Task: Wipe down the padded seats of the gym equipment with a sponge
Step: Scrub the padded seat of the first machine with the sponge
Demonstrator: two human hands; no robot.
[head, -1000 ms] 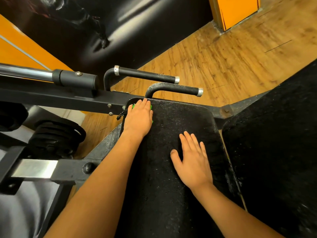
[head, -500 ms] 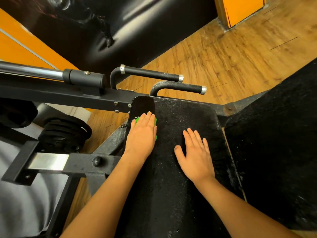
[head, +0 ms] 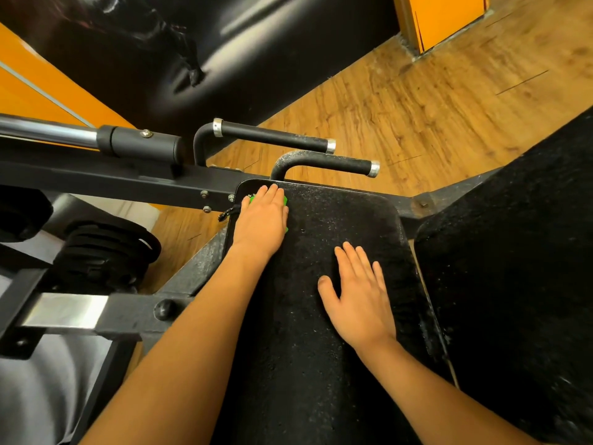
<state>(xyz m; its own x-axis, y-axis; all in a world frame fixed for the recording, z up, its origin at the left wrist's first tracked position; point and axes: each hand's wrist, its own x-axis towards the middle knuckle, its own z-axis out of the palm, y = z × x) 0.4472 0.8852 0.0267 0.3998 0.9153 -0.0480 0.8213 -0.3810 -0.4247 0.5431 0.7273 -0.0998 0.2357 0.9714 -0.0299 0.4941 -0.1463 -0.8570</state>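
A black padded seat point(head: 337, 220) of a gym machine fills the middle of the view, speckled with pale dust. My left hand point(head: 261, 220) lies flat with straight fingers on a green sponge point(head: 285, 200) at the seat's far left corner; only slivers of the sponge show at the hand's edges. My right hand point(head: 359, 297) rests flat on the middle of the seat, fingers spread, holding nothing. A second black pad point(head: 513, 268) stands at the right.
Two black handles point(head: 324, 163) with silver end caps jut out just beyond the seat. The machine's dark frame bar point(head: 112, 178) and black weight plates point(head: 102, 255) are at the left. Wooden floor point(head: 417, 101) lies beyond.
My left hand pulled the sponge toward me along the seat's left edge, then pushed it back out to the far left corner. My right hand stayed flat on the seat.
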